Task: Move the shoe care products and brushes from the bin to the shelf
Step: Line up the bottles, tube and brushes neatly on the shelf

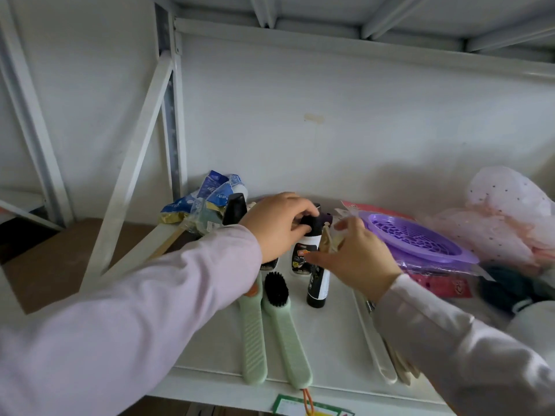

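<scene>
Shelf (330, 349), white metal, stock in place: 2 green-handled brushes (285, 325) lying side by side at the front edge, 1 black bottle (318, 288) upright behind them, 1 white bottle with black cap (306, 250) further back. Left hand (279, 226) closed over that cap from above; right hand (360, 256) just beside it, fingers pinching a small beige item (329, 240), kind unclear. Bin not in view. Advice: settle the white bottle upright, clear of the purple tray (420, 238), releasing only once it stands steady.

Left hand (277, 225) grips bottle (306, 250) cap; two brushes (277, 298) on shelf (330, 340).
</scene>
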`<action>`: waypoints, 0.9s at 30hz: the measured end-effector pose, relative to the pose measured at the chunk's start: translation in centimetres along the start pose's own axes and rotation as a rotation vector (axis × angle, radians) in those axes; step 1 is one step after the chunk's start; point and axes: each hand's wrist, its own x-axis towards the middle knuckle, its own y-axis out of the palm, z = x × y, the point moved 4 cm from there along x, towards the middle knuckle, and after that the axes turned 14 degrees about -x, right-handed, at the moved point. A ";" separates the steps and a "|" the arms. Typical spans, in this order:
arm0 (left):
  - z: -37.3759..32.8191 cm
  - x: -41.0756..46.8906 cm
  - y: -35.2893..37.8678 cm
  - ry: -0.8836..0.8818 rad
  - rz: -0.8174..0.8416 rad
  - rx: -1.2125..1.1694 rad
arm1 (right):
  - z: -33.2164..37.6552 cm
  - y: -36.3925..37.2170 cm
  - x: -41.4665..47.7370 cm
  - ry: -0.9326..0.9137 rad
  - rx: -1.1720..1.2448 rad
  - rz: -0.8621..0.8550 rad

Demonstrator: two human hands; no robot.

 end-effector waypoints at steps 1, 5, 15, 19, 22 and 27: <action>0.1 -0.5 0.0 -0.024 -0.026 -0.006 | -0.4 0.6 -0.5 0.024 0.013 0.017; 2.4 -4.5 1.2 -0.137 -0.050 0.110 | -1.3 2.7 -1.5 0.006 0.076 0.101; 8.0 -10.1 1.6 -0.508 0.041 0.199 | -3.1 3.2 -0.5 0.034 0.274 0.171; 8.0 -10.8 1.6 -0.605 0.014 0.068 | -3.3 3.3 -0.4 0.017 0.312 0.235; 7.8 -10.9 1.6 -0.631 0.001 -0.018 | -3.2 3.5 -0.6 0.009 0.293 0.228; 7.7 -11.2 1.8 -0.651 -0.023 -0.088 | -3.6 3.2 -0.9 0.009 0.243 0.226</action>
